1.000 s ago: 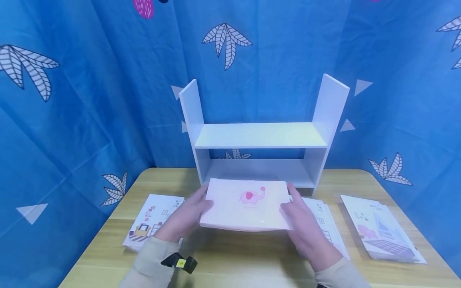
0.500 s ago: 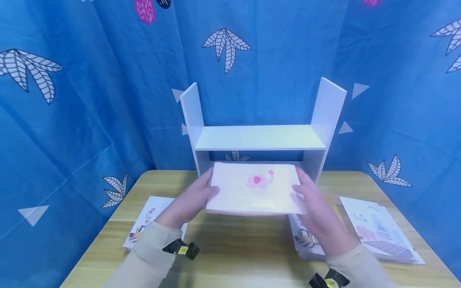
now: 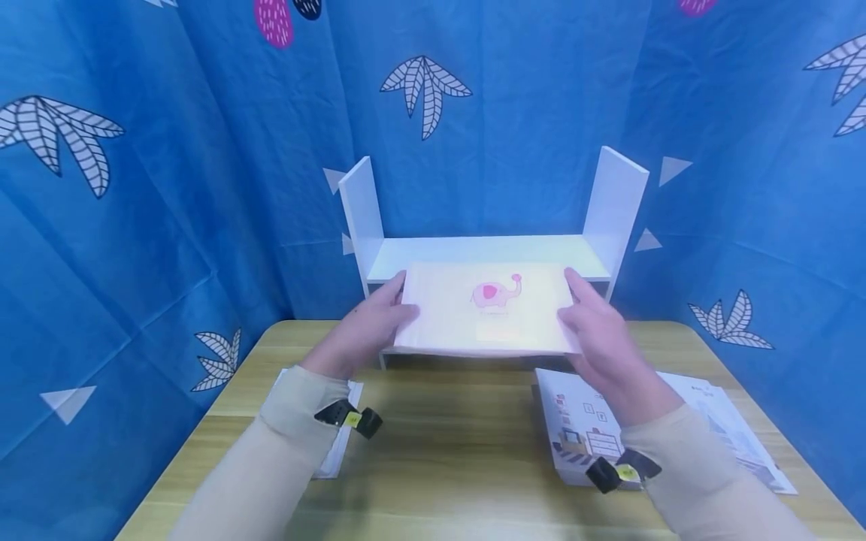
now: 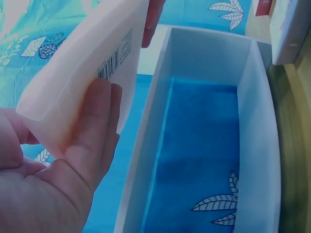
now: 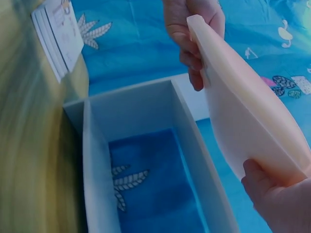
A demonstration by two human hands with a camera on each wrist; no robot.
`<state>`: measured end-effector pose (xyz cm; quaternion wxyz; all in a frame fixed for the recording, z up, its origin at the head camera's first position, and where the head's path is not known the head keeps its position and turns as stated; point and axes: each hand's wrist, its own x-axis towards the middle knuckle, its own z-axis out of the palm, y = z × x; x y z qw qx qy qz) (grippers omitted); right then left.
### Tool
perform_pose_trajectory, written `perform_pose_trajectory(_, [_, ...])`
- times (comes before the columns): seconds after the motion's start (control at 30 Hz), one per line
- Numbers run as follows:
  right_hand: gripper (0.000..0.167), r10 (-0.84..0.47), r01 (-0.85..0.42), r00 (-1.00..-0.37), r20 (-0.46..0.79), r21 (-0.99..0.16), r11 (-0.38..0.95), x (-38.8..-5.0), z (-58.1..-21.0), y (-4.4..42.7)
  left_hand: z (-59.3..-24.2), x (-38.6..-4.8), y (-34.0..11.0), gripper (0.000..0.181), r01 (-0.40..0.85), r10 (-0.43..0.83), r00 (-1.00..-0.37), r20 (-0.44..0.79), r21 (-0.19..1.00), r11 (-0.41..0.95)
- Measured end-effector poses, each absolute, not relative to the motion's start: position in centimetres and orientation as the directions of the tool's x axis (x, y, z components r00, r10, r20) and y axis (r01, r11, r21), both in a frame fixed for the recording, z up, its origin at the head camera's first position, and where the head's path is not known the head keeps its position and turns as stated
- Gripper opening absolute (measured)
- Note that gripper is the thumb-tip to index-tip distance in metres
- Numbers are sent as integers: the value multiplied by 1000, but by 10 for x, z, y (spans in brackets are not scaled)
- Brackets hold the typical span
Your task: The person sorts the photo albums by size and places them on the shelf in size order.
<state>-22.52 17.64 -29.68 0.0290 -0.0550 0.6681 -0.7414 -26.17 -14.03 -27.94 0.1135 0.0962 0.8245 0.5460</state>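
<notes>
Both hands hold a pale soft pack of tissues (image 3: pixel 487 319), printed with a pink elephant, level in the head view. My left hand (image 3: pixel 365 330) grips its left end, thumb on top and fingers underneath. At the other end, my right hand (image 3: pixel 605 342) pinches it the same way. Directly behind the pack stands a white two-tier shelf (image 3: pixel 487 252); the pack covers most of its lower tier and overlaps the upper board's front edge in view. A barcode shows on the pack's underside (image 4: pixel 109 65) in the left wrist view, with fingers spread against it.
White printed booklets (image 3: pixel 582 424) lie in a stack beneath my right forearm, with another stack (image 3: pixel 724 421) farther right. My left sleeve partly hides a third stack (image 3: pixel 336 451). A blue patterned curtain (image 3: pixel 487 165) hangs behind the wooden table (image 3: pixel 446 443).
Both hands have raised the pack and carried it forward, slightly to the right, from below the lower tier to about the upper board's front edge in the head view. The grip stays the same.
</notes>
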Motion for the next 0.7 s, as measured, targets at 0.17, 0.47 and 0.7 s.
perform_pose_trajectory(0.17, [72, -64, 4, -998, -1, -999, -49, -247, -284, 177, -269, -277, -135, 74, -19, 216, -969, -117, 913, 408])
perform_pose_trajectory(0.47, [72, -17, 22, -1000, -21, -998, -66, -290, -268, 179, -263, -314, -120, 67, 30, 153, -987, -39, 905, 424])
perform_pose_trajectory(0.7, [73, 67, -22, -997, 25, -999, 36, -322, -261, 176, -259, -340, -108, 63, 96, 114, -992, 53, 906, 413])
